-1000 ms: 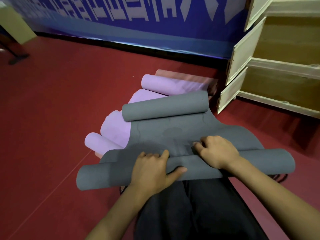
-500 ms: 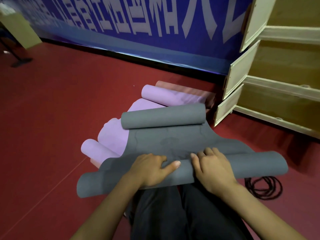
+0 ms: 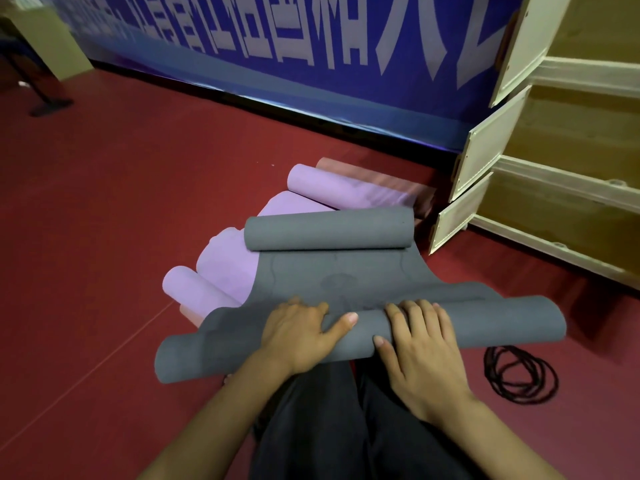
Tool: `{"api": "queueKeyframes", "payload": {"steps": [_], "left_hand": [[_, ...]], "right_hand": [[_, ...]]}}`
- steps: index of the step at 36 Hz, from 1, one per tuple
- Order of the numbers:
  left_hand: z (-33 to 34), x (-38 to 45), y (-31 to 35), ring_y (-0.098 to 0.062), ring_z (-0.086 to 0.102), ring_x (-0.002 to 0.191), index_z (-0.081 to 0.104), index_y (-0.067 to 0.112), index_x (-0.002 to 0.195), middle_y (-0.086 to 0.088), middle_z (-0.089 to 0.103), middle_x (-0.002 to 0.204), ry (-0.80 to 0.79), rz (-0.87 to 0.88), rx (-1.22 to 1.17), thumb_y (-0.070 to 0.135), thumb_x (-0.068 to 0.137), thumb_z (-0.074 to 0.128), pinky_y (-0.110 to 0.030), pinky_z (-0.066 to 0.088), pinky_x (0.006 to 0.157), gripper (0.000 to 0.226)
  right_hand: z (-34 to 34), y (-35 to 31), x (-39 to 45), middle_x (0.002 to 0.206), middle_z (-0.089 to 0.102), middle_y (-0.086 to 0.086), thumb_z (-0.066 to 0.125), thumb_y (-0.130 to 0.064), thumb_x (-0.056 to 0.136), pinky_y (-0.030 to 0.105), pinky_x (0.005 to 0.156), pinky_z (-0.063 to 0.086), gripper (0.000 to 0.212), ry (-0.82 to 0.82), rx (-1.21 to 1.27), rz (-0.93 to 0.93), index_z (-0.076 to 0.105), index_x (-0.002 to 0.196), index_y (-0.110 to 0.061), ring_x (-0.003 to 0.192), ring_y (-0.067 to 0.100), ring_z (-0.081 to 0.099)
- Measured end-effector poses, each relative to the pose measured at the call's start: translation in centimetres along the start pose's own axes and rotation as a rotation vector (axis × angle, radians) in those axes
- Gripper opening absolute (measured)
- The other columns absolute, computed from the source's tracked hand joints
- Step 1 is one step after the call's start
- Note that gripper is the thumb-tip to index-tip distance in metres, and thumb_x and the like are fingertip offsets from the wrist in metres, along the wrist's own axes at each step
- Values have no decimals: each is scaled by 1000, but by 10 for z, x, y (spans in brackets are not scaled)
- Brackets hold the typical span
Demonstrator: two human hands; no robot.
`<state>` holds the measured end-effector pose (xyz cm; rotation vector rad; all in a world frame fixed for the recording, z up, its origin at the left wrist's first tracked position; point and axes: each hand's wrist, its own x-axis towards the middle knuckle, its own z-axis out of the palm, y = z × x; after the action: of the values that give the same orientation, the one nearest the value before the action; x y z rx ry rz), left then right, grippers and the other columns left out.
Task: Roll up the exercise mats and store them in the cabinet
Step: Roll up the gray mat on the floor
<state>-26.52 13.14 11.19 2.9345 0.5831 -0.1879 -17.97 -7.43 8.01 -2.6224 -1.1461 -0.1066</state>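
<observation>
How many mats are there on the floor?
3, maybe more underneath: a grey foam mat under both hands, a purple mat beneath it, and a pinkish mat lowest, peeking out at the far end.

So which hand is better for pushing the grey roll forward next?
Probably the right hand: it lies flat on top of the grey roll, fingers straight toward the unrolled part. The left hand curls over the roll's front edge, so it looks better placed to steady than push. Really, both share it.
</observation>
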Motion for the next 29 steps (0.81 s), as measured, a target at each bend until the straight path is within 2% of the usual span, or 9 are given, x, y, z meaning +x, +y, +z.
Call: {"api": "queueKeyframes", "payload": {"steps": [4,7,12,14,16,19,21,24,29], "left_hand": [[7,-1,4,-20,42,101,54,28,92,3,42,99,105,-27,35,81,89,10,-34,35,88,70],[11,-2,6,-22,50,97,40,30,88,3,53,95,163,-32,75,76,93,10,-37,35,86,55],[17,-10,17,-28,61,68,58,18,74,-5,64,71,334,-24,188,55,101,29,-39,43,70,54],[22,-14,22,-28,61,65,59,17,75,-6,65,69,374,-37,202,54,98,35,-37,44,67,50],[27,-17,23,-28,63,72,60,16,82,-6,67,76,367,-46,171,56,98,35,-38,45,73,50],[35,-17,18,-29,63,110,67,13,102,-7,70,105,359,-56,105,57,100,32,-42,45,96,56],[38,-17,19,-30,57,121,67,12,114,-7,66,119,380,-73,71,56,100,34,-45,44,102,56],[40,-17,22,-25,59,99,67,16,114,-1,66,108,414,-96,76,54,100,36,-42,43,94,52],[29,-4,18,-26,62,75,61,19,81,0,66,78,394,-96,112,54,100,33,-42,43,78,49]], "right_hand": [[-3,2,4,122,58,12,32,-49,103,52,111,35,57,-30,-29,-3,58,134,-8,118,36,51],[-6,4,6,118,58,11,29,-50,102,50,109,36,58,-50,-35,-7,59,132,-10,115,34,51],[-8,6,18,108,57,5,23,-55,100,44,102,37,58,-101,-53,1,60,122,-16,104,29,51],[-11,6,26,107,56,4,17,-58,97,42,101,36,62,-144,-51,16,59,119,-19,102,28,51],[-15,5,35,110,55,4,8,-62,92,41,104,32,70,-202,-44,17,57,121,-21,105,28,49],[-21,5,47,117,53,3,-5,-65,83,41,108,27,82,-282,-25,14,51,125,-24,114,27,46],[-21,6,51,121,52,3,-9,-67,79,41,110,26,87,-330,-16,14,48,128,-25,118,27,45],[-20,8,53,121,52,3,-10,-68,78,41,110,26,88,-343,-17,4,48,129,-26,120,26,45],[-19,9,55,116,57,4,-10,-69,79,39,107,30,87,-318,-14,10,53,122,-24,117,27,51]]}}
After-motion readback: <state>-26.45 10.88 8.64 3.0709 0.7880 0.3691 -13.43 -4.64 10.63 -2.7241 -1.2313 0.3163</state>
